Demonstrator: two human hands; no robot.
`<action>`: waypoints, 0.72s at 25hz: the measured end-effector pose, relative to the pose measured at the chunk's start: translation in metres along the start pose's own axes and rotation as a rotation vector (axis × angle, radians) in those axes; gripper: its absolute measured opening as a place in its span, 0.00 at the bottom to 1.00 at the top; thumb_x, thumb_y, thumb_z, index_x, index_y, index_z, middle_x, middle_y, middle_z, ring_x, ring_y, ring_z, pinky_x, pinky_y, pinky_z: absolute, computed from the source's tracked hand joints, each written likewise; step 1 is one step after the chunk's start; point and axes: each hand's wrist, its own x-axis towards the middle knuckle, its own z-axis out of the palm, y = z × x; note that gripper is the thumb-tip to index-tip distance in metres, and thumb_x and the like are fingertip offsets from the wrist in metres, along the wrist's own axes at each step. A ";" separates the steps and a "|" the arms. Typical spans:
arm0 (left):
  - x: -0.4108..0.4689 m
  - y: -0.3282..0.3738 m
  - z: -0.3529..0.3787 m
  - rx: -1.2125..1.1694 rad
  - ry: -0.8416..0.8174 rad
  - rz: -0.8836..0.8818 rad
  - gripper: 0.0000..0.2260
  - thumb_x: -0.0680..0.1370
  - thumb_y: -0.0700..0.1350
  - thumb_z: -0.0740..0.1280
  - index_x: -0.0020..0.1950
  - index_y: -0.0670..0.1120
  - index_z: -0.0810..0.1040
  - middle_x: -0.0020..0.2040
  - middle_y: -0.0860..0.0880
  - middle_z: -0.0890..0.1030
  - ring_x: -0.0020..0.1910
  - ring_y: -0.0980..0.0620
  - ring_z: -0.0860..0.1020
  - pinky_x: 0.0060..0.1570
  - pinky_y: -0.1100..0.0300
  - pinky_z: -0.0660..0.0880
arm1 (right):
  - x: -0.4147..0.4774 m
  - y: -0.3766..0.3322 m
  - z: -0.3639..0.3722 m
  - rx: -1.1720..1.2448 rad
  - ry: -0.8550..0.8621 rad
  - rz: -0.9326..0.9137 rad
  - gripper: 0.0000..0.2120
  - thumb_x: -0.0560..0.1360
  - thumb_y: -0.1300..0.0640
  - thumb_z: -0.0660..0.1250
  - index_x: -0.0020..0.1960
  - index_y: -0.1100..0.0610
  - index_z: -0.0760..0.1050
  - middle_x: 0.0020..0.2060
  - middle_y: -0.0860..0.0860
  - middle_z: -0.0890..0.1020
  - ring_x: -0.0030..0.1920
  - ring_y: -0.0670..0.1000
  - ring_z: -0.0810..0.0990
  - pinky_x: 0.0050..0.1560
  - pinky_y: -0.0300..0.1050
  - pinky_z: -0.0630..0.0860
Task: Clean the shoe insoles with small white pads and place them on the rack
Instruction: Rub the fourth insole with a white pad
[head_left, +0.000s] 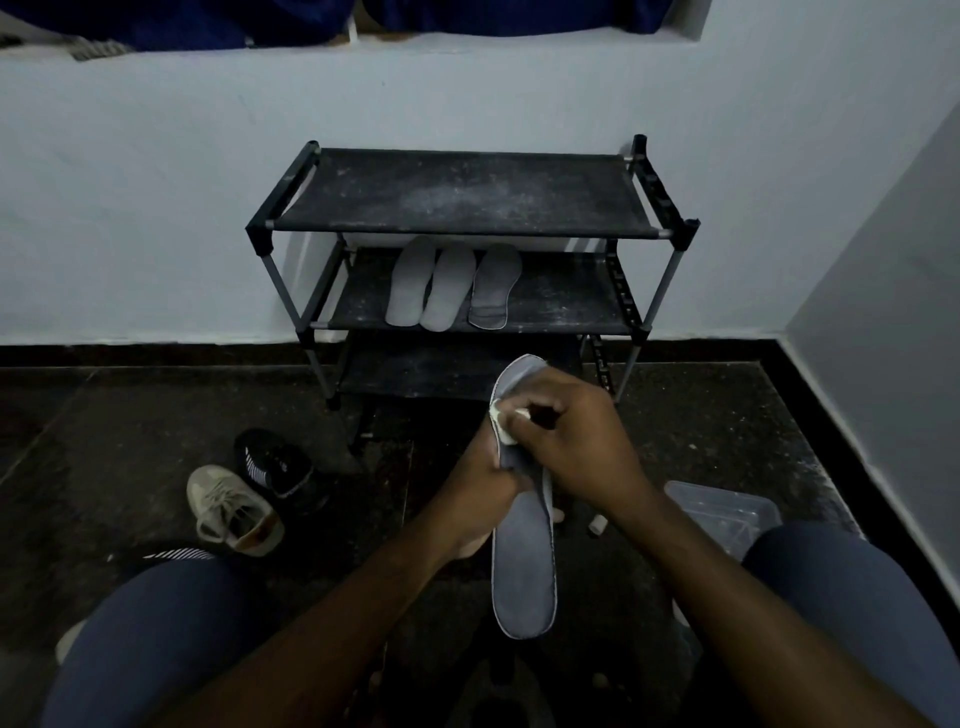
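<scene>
Near the rack's (452, 195) foot, head cam: L hand (480, 491) had its grip clamped on the mid-edge of a grey insole (524, 566), held lengthwise above the floor. R hand (574, 441), grip closed, pinched a small white pad (505, 422) against the insole's far part. Three more insoles (448, 288) lay side by side on the rack's middle shelf. Beige shoe (234, 512) & black shoe (275, 462) sat on the floor at left; clear plastic box (727, 506) at right.

Dim, bluish, grainy picture with soft focus, dark floor shadows and wide-angle bending at edges.
</scene>
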 end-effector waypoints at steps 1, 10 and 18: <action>0.000 0.000 -0.001 0.004 -0.008 -0.015 0.39 0.73 0.23 0.61 0.77 0.56 0.66 0.70 0.44 0.76 0.69 0.41 0.76 0.65 0.32 0.73 | 0.002 0.002 -0.002 0.003 0.042 0.026 0.06 0.75 0.65 0.74 0.48 0.57 0.86 0.46 0.47 0.84 0.48 0.43 0.83 0.52 0.41 0.80; -0.003 0.005 0.001 0.057 -0.003 0.033 0.39 0.69 0.24 0.61 0.77 0.52 0.66 0.70 0.45 0.76 0.71 0.46 0.74 0.70 0.42 0.72 | 0.003 0.003 -0.003 0.081 0.092 0.137 0.07 0.74 0.66 0.74 0.45 0.56 0.86 0.44 0.47 0.85 0.47 0.44 0.84 0.50 0.45 0.80; -0.002 0.009 -0.003 0.001 -0.029 -0.010 0.40 0.72 0.25 0.63 0.77 0.57 0.65 0.70 0.44 0.76 0.68 0.41 0.77 0.60 0.35 0.77 | 0.000 0.001 -0.001 0.028 0.106 0.121 0.06 0.74 0.66 0.74 0.46 0.56 0.86 0.44 0.46 0.84 0.46 0.43 0.83 0.50 0.41 0.80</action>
